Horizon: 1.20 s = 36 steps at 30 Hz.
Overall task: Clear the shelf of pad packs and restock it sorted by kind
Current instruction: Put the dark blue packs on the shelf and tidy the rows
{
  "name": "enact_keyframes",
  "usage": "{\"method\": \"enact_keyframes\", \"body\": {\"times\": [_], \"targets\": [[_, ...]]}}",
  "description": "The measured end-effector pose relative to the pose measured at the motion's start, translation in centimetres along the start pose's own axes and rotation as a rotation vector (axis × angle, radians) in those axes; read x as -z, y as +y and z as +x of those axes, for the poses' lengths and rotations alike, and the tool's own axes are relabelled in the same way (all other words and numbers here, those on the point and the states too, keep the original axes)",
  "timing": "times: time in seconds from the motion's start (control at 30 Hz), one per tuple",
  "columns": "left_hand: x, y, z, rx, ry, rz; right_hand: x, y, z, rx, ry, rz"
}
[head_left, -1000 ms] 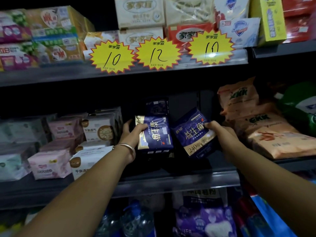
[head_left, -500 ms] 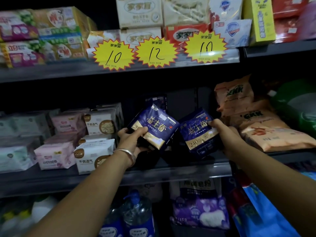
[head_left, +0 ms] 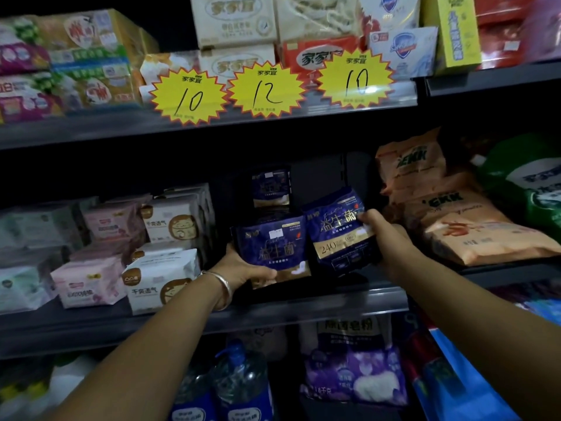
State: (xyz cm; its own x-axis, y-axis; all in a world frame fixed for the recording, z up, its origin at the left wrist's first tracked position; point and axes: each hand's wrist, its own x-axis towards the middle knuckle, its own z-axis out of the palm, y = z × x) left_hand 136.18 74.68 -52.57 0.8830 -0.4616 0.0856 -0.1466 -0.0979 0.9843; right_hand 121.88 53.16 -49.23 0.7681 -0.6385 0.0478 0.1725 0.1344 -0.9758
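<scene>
Pad packs, dark navy soft plastic with gold lettering, three in view on the middle dark metal shelf (head_left: 303, 308): one navy pack (head_left: 271, 247) upright at front centre, held from below and from its left edge by the left hand (head_left: 243, 270), fingers wrapped around its lower part; a second navy pack marked 240 (head_left: 337, 229) just beside it to the right, tilted slightly, gripped at its right edge by the right hand (head_left: 384, 238), fingers closed over the pack's upper right corner; a third, smaller-looking navy pack (head_left: 271, 187) standing upright further back, between and above the two, untouched. Silver metal bangle (head_left: 220, 284) on the left wrist. Left of the held packs, same shelf: white packs with a brown cartoon face (head_left: 162, 282), stacked front and back; pale pink packs (head_left: 88, 284) beside them; pale green-white packs (head_left: 18, 287) at far left, blurred. Right of the held packs: orange soft bags with green lettering (head_left: 473, 226), piled and leaning; a green and white pouch (head_left: 528, 183) at far right. Upper shelf: boxed soaps in cream, red and yellow, fronted by three yellow starburst price tags (head_left: 267, 89) reading 10, 12, 10. Lower shelf: clear water bottles with blue caps (head_left: 239, 378), a purple bag (head_left: 355, 375), lettering too blurred to read.
</scene>
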Motion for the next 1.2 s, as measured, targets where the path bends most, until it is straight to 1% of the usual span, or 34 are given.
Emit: {"method": "enact_keyframes", "body": {"times": [0.13,0.23,0.3,0.33,0.4,0.47,0.5,0.57,0.63,0.7,0.73,0.8,0.93,1.03,1.1,1.2], "targets": [[1.0,-0.8,0.3,0.031,-0.009,0.122,-0.3,0.5,0.6,0.011,0.006,0.028],[0.9,-1.4,0.0,0.007,0.108,0.263,-0.4,0.7,1.0,0.019,0.007,0.020],[0.6,-1.6,0.3,-0.031,0.141,0.302,-0.6,0.8,1.1,0.028,0.004,0.012],[0.6,-1.7,0.6,-0.045,0.121,0.301,-0.7,0.8,1.1,0.032,0.001,0.008],[0.8,-1.3,0.9,-0.003,0.071,0.292,-1.0,0.8,1.1,0.036,-0.004,0.004],[1.2,-0.3,1.0,0.035,0.040,0.334,-1.3,0.5,1.0,0.046,-0.007,0.008],[1.2,0.4,0.7,0.019,0.038,0.350,-1.3,0.3,1.0,0.051,-0.006,0.008],[1.0,2.0,0.2,-0.083,0.069,0.393,-1.4,-0.2,0.9,0.059,-0.005,0.009],[0.7,3.6,0.0,-0.237,0.137,0.478,-1.4,-0.7,0.6,0.074,-0.028,0.016],[-0.2,5.3,-0.5,-0.395,0.143,0.523,-1.5,-1.2,0.2,0.090,-0.068,0.024],[-0.7,6.0,-0.8,-0.434,0.123,0.504,-1.6,-1.4,-0.1,0.096,-0.087,0.027],[-2.0,7.3,-1.5,-0.425,0.048,0.401,-1.9,-1.8,-0.6,0.102,-0.116,0.034],[-3.5,8.7,-1.3,-0.182,-0.165,0.141,-3.3,-2.5,-1.5,0.097,-0.147,0.062],[-3.2,9.0,-1.3,-0.112,-0.252,-0.034,-4.3,-2.8,-1.5,0.098,-0.175,0.136],[-2.6,9.1,-1.1,-0.117,-0.266,-0.120,-5.1,-3.0,-1.5,0.071,-0.230,0.158],[-0.9,9.5,-0.3,-0.224,-0.153,-0.129,-6.3,-2.9,-1.5,0.051,-0.301,0.062]]}}
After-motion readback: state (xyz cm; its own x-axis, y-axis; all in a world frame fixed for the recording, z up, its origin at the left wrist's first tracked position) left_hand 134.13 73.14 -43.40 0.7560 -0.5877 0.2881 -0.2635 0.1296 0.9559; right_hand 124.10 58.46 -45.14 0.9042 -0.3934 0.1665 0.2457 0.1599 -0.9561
